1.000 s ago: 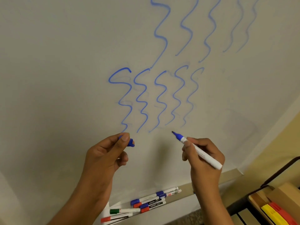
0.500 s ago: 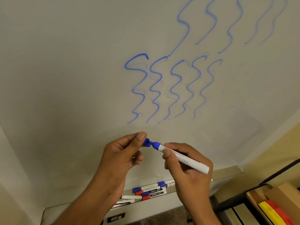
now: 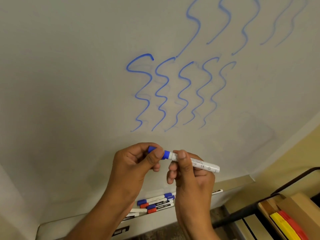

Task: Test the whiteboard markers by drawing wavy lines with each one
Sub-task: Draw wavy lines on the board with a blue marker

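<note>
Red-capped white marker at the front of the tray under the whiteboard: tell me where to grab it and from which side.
Pinch the white barrel of the red-capped white marker near its middle, coming from above and in front. It lies flat in the grey metal tray, packed against the blue-capped white markers behind it, so only its top and front side look free. The left forearm covers the tray's left part.

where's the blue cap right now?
Head view, lower centre: the blue cap is on the marker tip, pinched by the left hand, below the wavy lines.

Dim warm light, soft focus (edges bowed)
</note>
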Motion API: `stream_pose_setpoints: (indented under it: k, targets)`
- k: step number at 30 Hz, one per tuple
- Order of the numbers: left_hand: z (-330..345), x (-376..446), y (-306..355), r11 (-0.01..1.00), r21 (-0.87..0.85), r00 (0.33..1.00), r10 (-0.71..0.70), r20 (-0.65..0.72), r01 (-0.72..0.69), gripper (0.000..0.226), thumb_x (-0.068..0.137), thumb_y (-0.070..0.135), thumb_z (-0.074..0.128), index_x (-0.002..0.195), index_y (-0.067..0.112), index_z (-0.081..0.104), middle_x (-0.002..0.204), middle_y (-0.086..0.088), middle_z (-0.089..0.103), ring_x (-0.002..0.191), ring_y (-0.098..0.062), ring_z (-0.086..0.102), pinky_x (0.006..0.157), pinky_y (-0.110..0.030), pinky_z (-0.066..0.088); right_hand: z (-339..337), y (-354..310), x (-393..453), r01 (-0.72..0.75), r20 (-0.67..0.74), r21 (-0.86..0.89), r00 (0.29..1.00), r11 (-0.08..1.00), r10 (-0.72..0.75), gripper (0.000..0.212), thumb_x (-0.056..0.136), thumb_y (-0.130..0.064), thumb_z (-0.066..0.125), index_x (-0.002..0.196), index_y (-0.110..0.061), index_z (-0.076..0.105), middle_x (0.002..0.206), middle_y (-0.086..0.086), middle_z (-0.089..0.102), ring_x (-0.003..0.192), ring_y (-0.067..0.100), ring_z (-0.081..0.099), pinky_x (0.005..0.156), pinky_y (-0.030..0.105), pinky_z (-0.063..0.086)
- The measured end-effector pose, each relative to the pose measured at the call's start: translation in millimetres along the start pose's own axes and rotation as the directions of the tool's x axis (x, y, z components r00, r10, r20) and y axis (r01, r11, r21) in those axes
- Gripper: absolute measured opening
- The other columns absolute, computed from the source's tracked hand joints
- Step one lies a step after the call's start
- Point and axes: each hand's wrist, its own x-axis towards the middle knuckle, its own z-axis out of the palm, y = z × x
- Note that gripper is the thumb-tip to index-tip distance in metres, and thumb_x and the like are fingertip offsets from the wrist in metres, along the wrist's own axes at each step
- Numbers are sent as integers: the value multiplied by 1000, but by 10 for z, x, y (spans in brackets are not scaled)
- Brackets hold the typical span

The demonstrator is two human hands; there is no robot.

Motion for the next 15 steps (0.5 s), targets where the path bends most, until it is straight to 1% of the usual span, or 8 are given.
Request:
stream_pose_setpoints:
  k: [2, 4, 7, 9, 11, 13, 15]
  targets:
    - [24, 26, -44, 997, 57, 999, 44, -19, -43, 11, 73, 30, 78, 83, 26, 82, 65, -6, 69, 61, -18, 62, 68, -25, 55, -11, 3, 32, -81, -4, 59, 997, 995, 81, 25, 83, -39, 71, 82, -16, 81, 63, 10, 62, 52, 17, 54, 51, 26, 48]
    - [59, 46, -98, 991, 112, 996, 80, -25, -77, 11, 75, 26, 77, 85, 27, 81, 65, -7, 71, 61, -17, 65, 68, -25, 56, -52, 6, 58, -138, -7, 96, 990, 986, 140, 25, 82, -37, 71, 80, -15, 81, 63, 10, 61, 51, 15, 53, 50, 25, 47]
    - [170, 41, -209, 981, 171, 995, 96, -30, -89, 12, 73, 32, 76, 84, 34, 80, 67, -6, 73, 62, -16, 68, 68, -22, 56, -179, 40, 108, -178, -23, 97, 983, 979, 181, 26, 82, -37, 71, 78, -14, 80, 63, 11, 60, 51, 15, 51, 49, 27, 47]
    - [248, 30, -330, 981, 186, 997, 67, -29, -61, 12, 72, 35, 74, 82, 34, 80, 65, -7, 72, 62, -17, 68, 69, -20, 56, -317, 91, 153, -178, -21, 68, 984, 982, 180, 28, 84, -39, 70, 80, -13, 79, 64, 10, 60, 51, 16, 52, 50, 29, 46]
    - [317, 30, -529, 973, 231, 999, 13, -32, -6, 13, 75, 37, 73, 82, 30, 81, 64, -5, 71, 59, -16, 66, 68, -21, 55, -516, 184, 212, -206, -5, 44, 979, 978, 206, 35, 85, -41, 69, 87, -7, 76, 66, 10, 60, 54, 16, 52, 52, 29, 46]
    - [408, 10, -766, 957, 285, 998, -46, -33, 53, 19, 76, 40, 71, 86, 27, 81, 61, -2, 68, 53, -12, 60, 63, -21, 53, -788, 329, 280, -283, 3, 21, 959, 959, 283, 44, 87, -43, 67, 96, 0, 73, 70, 10, 60, 57, 17, 52, 54, 30, 46]
    - [510, -14, -948, 949, 293, 993, -111, -35, 117, 20, 77, 38, 73, 89, 24, 81, 59, -3, 66, 51, -10, 58, 59, -19, 52, -1054, 478, 351, -364, -22, 30, 931, 931, 365, 53, 84, -46, 68, 104, 4, 69, 74, 11, 60, 61, 19, 53, 56, 32, 48]
